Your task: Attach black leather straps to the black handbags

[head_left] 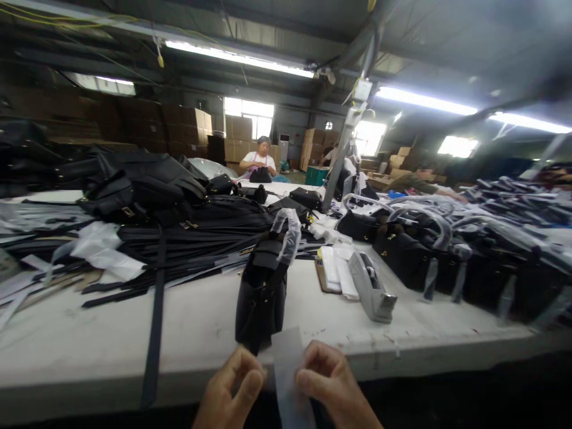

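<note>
At the bottom of the view my left hand (pixel 230 393) and my right hand (pixel 333 387) both pinch a translucent white strip (pixel 288 372) held upright between them. Just beyond the strip, a small black handbag (pixel 261 292) stands upright on the white worktable (pixel 192 322), its handle wrapped in clear plastic (pixel 288 235).
A grey tape dispenser (pixel 370 289) and white strips (pixel 337 274) lie right of the bag. Black straps (pixel 179 244) and bags pile at the left; rows of wrapped black bags (pixel 447 250) fill the right. A long strap (pixel 154 333) hangs over the table's edge. A person (pixel 259 161) works far behind.
</note>
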Demonstrator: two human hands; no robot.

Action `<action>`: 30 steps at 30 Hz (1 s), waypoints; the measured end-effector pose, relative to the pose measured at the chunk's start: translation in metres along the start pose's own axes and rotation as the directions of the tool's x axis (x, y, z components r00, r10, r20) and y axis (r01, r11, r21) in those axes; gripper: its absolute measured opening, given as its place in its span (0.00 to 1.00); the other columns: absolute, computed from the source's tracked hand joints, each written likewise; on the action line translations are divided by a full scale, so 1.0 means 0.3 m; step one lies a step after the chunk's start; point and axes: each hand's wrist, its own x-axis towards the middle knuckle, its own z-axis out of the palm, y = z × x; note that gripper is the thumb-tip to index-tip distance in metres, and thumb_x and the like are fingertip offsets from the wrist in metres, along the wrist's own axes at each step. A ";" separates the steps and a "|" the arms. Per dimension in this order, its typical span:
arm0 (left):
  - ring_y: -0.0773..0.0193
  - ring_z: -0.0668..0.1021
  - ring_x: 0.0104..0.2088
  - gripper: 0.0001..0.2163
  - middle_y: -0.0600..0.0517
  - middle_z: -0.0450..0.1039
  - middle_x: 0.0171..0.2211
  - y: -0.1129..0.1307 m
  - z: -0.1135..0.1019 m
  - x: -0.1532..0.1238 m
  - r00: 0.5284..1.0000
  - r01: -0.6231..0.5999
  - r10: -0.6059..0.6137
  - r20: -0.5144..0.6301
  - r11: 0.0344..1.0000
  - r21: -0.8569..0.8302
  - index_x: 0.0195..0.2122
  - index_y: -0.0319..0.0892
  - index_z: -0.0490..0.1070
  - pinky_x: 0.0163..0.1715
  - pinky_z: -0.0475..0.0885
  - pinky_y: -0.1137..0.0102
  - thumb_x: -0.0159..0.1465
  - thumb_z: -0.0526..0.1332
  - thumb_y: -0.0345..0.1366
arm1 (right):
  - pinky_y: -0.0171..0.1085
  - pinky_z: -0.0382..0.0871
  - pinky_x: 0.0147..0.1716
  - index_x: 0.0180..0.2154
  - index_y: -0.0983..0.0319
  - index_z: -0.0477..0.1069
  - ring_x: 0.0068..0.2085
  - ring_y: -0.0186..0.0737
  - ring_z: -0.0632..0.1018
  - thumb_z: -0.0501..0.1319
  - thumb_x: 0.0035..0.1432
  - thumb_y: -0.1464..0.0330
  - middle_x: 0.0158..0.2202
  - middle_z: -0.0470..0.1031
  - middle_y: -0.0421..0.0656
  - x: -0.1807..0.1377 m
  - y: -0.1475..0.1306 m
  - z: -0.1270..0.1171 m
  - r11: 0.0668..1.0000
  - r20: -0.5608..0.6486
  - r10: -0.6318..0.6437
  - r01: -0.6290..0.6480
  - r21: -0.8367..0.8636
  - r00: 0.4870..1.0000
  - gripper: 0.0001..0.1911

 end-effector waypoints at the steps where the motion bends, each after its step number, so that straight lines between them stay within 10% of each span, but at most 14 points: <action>1: 0.61 0.72 0.30 0.26 0.51 0.71 0.27 -0.018 0.012 0.003 1.000 -0.022 0.022 0.009 0.998 -0.064 0.31 0.42 0.71 0.36 0.71 0.67 0.52 0.61 0.64 | 0.32 0.64 0.21 0.23 0.62 0.66 0.19 0.32 0.70 0.73 0.42 0.59 0.18 0.72 0.38 0.000 0.021 0.030 0.999 0.004 0.014 -0.014 -0.029 1.000 0.20; 10: 0.67 0.73 0.22 0.20 0.52 0.74 0.23 -0.127 0.007 0.003 0.959 0.125 -0.220 -0.176 0.892 -0.434 0.28 0.39 0.68 0.24 0.66 0.75 0.51 0.70 0.51 | 0.32 0.66 0.21 0.22 0.63 0.69 0.20 0.33 0.71 0.69 0.46 0.52 0.18 0.71 0.39 0.031 0.111 0.123 0.966 -0.051 0.051 -0.062 -0.250 0.997 0.21; 19: 0.71 0.67 0.21 0.20 0.56 0.69 0.21 -0.158 -0.123 0.009 0.953 0.179 -0.245 -0.178 0.930 -0.322 0.29 0.38 0.71 0.22 0.61 0.77 0.50 0.70 0.51 | 0.31 0.65 0.15 0.40 0.65 0.73 0.21 0.36 0.73 0.67 0.48 0.55 0.26 0.75 0.41 0.174 0.060 0.095 0.883 -0.211 0.038 -0.132 -0.451 0.977 0.23; 23: 0.73 0.63 0.20 0.17 0.59 0.64 0.19 -0.142 -0.141 -0.003 0.953 0.132 -0.191 -0.236 0.961 -0.245 0.26 0.39 0.68 0.20 0.57 0.78 0.53 0.68 0.47 | 0.29 0.59 0.14 0.27 0.64 0.73 0.17 0.30 0.65 0.68 0.47 0.57 0.16 0.64 0.34 0.196 0.069 0.137 0.876 -0.115 0.068 -0.114 -0.468 0.991 0.16; 30: 0.69 0.68 0.23 0.14 0.55 0.69 0.21 -0.125 -0.203 -0.032 0.948 0.122 -0.130 -0.291 0.992 -0.046 0.26 0.36 0.74 0.24 0.61 0.76 0.56 0.66 0.45 | 0.30 0.70 0.23 0.32 0.65 0.77 0.23 0.31 0.73 0.72 0.48 0.59 0.23 0.72 0.38 0.134 0.001 0.149 0.971 0.008 0.234 -0.233 -0.052 0.972 0.15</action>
